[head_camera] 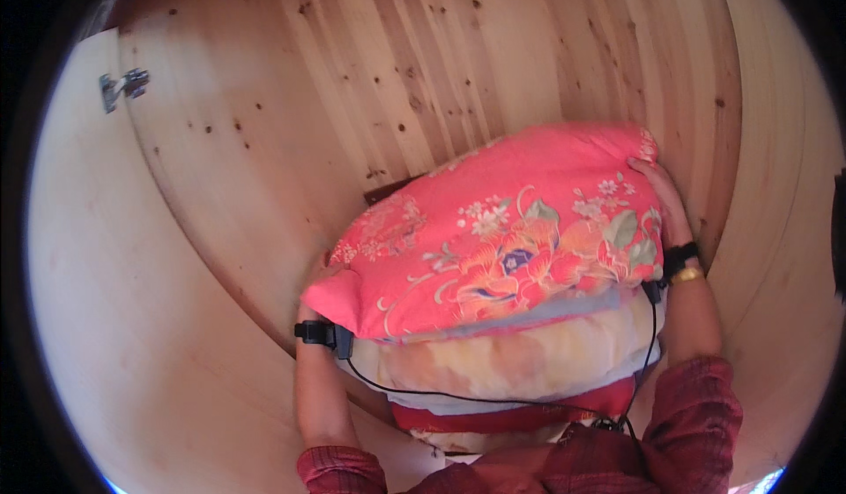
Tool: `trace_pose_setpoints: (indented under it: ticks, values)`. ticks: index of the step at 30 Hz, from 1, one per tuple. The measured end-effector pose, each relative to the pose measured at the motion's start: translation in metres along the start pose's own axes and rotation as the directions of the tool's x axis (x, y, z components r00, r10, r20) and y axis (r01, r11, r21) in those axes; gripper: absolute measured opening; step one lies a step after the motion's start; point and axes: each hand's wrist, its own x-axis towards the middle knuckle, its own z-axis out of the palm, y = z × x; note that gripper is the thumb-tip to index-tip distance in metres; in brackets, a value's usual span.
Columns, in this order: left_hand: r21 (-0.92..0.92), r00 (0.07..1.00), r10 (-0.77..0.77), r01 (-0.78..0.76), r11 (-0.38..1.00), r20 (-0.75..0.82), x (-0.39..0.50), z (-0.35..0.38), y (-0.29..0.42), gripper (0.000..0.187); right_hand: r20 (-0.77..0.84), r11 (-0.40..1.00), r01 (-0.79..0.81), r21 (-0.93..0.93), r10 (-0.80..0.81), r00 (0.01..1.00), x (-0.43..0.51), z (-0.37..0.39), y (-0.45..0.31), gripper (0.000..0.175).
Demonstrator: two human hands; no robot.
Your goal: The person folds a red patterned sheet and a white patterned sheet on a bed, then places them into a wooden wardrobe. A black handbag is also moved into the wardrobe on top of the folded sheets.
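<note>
A plump coral-pink pillow [436,243] with a large printed flower and leaves lies on top of a stack of folded bedding. My left hand [322,270] grips its left end, and most of the fingers are hidden by the pillow's corner. At the opposite end, my right hand [666,193] holds the side, thumb on the upper corner. Directly beneath is a pale, patterned folded quilt [515,358]. A red folded cloth [509,415] shows lower in the stack, close to my body.
Knotty wooden panelling [423,91] of a cabinet rises behind the pillow. A pale door panel [99,243] with a metal hinge [124,87] stands at left; another pale panel [773,163] stands at right. Something dark brown [390,191] peeks out behind the pillow. Black cables [462,398] run from both wrist straps.
</note>
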Motion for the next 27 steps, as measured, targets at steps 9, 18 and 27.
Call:
trace_pose_setpoints:
  ticks: [9,18,27]
  values:
    - [-0.463,0.949,-0.31,0.246,0.851,-0.065,-0.018,-0.013,0.054,0.048,-0.051,0.997,0.039,0.062,-0.036,0.998,-0.086,0.017,0.004,0.057]
    - [0.148,0.668,0.743,-0.733,0.664,-0.022,-0.123,0.024,0.242,0.071,-0.121,0.856,0.375,-0.355,-0.44,0.89,-0.148,0.068,-0.038,0.048]
    - [-0.076,0.771,0.634,-0.63,0.773,0.056,-0.067,0.139,0.323,0.056,-0.025,0.724,0.684,-0.09,-0.688,0.725,-0.165,0.102,-0.083,0.056]
